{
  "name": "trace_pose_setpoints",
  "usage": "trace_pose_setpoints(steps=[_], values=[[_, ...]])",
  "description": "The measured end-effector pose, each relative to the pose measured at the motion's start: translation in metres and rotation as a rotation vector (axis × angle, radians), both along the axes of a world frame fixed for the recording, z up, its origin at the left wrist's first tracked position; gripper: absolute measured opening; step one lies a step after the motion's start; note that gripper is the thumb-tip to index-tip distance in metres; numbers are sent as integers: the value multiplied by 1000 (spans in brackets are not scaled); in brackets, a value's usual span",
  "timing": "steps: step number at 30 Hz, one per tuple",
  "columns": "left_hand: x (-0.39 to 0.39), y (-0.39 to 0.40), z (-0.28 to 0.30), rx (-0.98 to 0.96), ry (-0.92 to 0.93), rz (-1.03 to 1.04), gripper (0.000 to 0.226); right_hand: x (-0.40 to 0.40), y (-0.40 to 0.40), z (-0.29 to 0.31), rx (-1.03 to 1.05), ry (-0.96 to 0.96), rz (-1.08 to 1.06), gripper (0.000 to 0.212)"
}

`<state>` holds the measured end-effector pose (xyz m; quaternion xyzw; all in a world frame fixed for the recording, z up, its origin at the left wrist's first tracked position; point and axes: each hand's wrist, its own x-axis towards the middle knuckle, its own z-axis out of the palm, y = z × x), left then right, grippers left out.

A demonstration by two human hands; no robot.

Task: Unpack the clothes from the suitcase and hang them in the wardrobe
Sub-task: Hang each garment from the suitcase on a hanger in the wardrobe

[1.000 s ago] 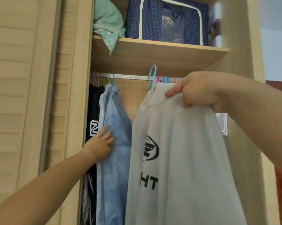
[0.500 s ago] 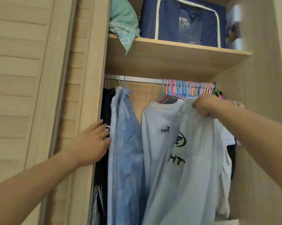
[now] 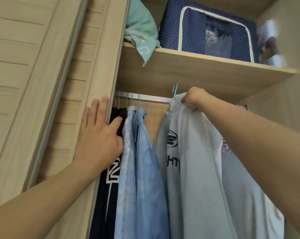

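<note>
My right hand grips the shoulder of a pale grey T-shirt with a black logo, on a blue hanger whose hook stands just above the silver rail. My left hand lies flat with straight fingers on the wardrobe's wooden door frame, its thumb touching a black garment. Two light blue shirts hang on the rail between my hands. The suitcase is out of view.
A wooden shelf above the rail carries a folded teal cloth, a navy dotted storage box and a blurred white item at the right. A slatted sliding door fills the left side. The wardrobe's side wall closes the right.
My right hand has lifted the grey T-shirt leftward and up, so its hanger hook is above the rail. My left hand slid up along the door frame. The camera moved closer.
</note>
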<state>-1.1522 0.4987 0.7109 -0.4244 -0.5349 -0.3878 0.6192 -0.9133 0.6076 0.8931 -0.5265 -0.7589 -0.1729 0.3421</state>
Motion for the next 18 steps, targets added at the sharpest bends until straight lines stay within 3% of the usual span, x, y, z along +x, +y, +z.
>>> trace_pose_setpoints(steps=[4, 8, 12, 15, 16, 18], values=[[-5, 3, 0, 12, 13, 15, 35, -26, 33, -19, 16, -102, -50, 53], [-7, 5, 0, 20, 43, 25, 30, -24, 77, -57, -109, -128, -59, 59], [-5, 4, -1, 22, 50, 39, 27, -2, 94, -70, -120, 126, 119, 54], [-3, 4, -1, 18, 55, 40, 25, 9, 86, -84, -253, 425, 501, 77], [-2, 4, -1, 20, 56, 40, 25, 7, 90, -90, -231, 485, 506, 77], [-2, 3, -1, 20, 56, 38, 23, -2, 93, -98, -49, 480, 285, 65]])
